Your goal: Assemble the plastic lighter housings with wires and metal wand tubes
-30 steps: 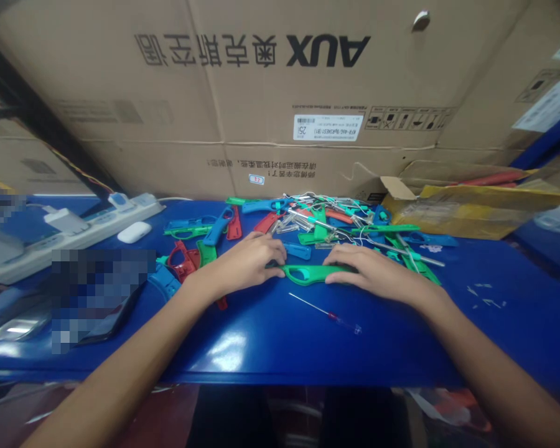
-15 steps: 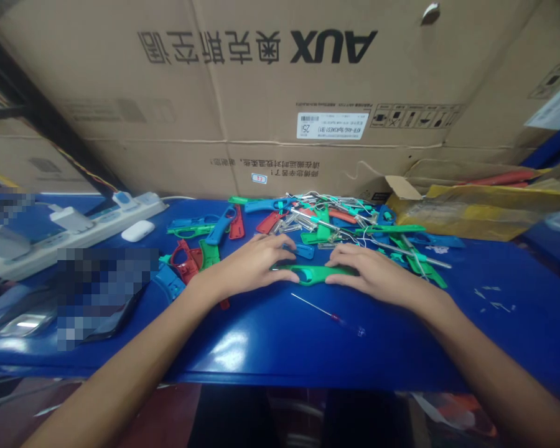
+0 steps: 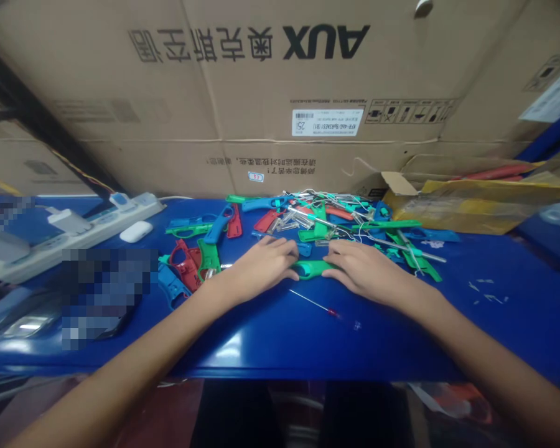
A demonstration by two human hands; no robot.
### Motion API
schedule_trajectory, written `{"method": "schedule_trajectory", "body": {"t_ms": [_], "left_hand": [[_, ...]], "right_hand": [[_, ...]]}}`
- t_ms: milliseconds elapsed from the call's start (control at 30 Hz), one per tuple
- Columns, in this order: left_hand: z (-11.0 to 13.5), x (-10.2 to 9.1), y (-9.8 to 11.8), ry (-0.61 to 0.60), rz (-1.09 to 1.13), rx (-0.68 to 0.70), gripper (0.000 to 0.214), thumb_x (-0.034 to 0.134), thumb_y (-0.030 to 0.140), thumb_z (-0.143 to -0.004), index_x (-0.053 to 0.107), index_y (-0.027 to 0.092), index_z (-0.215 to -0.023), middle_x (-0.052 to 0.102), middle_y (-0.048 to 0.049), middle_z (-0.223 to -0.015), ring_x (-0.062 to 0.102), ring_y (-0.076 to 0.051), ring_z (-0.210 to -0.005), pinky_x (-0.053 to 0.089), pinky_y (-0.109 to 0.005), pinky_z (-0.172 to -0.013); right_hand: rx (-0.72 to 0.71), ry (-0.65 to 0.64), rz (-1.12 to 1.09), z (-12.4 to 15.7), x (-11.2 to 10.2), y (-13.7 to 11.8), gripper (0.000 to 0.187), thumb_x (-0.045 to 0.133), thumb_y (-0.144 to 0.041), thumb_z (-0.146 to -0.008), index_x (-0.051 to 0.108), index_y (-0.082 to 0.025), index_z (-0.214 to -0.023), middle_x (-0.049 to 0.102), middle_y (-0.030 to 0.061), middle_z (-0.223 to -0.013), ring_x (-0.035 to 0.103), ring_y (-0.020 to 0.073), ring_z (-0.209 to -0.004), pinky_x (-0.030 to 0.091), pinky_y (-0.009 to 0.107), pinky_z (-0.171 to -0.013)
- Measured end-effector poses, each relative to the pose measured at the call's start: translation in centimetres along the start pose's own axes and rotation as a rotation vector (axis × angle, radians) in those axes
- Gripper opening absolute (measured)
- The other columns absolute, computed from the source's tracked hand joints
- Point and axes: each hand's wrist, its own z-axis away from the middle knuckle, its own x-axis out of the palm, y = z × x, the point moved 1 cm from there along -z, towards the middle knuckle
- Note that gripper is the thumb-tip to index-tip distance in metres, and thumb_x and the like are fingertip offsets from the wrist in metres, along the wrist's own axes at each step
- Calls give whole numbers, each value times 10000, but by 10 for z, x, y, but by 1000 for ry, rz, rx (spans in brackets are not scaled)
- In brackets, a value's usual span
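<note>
Green plastic handle (image 3: 315, 269), one: placed at the middle of the blue table (image 3: 280, 351), its left end gripped by the curled fingers of the left hand (image 3: 267, 264), its right end gripped by the closed thumb and fingers of the right hand (image 3: 361, 266); its loop is seen beside the left thumb; whether the table is touched by it cannot be told. Screwdriver (image 3: 332, 312), one, with a red collar and clear grip: laid slantwise just in front of the handle. Blue piece (image 3: 304, 249), one: partly hidden, set just behind the handle. Heap of metal tubes, wires and coloured parts (image 3: 320, 232): spread beyond the hands, close to the cardboard wall (image 3: 242, 93). Blue shell (image 3: 172, 283), red shell (image 3: 193, 266) and green shell (image 3: 210, 251): grouped beside the left forearm. White case (image 3: 136, 231), one: set near the white power strip (image 3: 98, 230), farther left. Open carton (image 3: 466, 211), one: stood at the back right, red things being held inside. Thin pale slivers (image 3: 490, 297), several: scattered to the right of the right forearm
</note>
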Motion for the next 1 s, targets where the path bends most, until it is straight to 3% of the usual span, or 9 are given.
{"method": "schedule_trajectory", "body": {"t_ms": [167,300,400,600,800,900,1000], "left_hand": [[-6,7,-2,9,-151,-4,284,544,341,-1016,672,106,-1112,633,-103,-1153,606,-255,-1026,430,-400,-944],[-4,11,-10,54,-22,0,290,546,328,-1019,614,143,-1232,622,-89,-1232,598,-243,-1106,429,-403,-1000],[-2,10,-12,68,53,5,279,570,320,-1008,593,142,-1221,622,-92,-1250,592,-245,-1142,430,-409,-1022],[0,4,-13,122,96,-39,212,572,287,-1004,575,138,-1154,694,-96,-1056,649,-250,-1015,468,-412,-942],[2,-6,-13,177,142,-81,403,487,509,-1020,632,162,-1167,722,-98,-1046,663,-259,-993,468,-407,-902],[0,-11,-10,167,192,-50,387,415,455,-1060,697,192,-1028,728,-56,-977,665,-219,-947,445,-397,-925],[0,-13,-9,153,393,-78,329,458,400,-1051,713,192,-1036,740,-54,-1039,668,-193,-956,473,-336,-880]], "right_hand": [[-22,84,31,-3,6,10,300,560,-361,-995,726,-115,-1038,673,129,-983,650,270,-925,530,399,-807],[-56,100,26,-4,10,9,271,568,-288,-972,668,-134,-1171,681,134,-1104,637,281,-1007,514,415,-865],[-25,96,81,-6,13,4,332,581,-176,-897,617,-140,-1225,673,129,-1142,624,294,-1038,490,413,-870],[30,157,166,-9,17,0,239,602,-165,-875,602,-161,-1115,687,126,-1098,654,268,-969,462,347,-782],[175,113,216,-11,11,2,154,641,-320,-907,617,-186,-977,753,85,-862,693,243,-740,324,295,-554],[197,88,259,-10,9,4,151,642,-332,-900,634,-189,-948,764,84,-798,686,239,-667,276,295,-535],[181,120,288,-9,9,3,95,648,-281,-875,648,-192,-907,762,80,-763,681,231,-652,293,295,-548]]}}
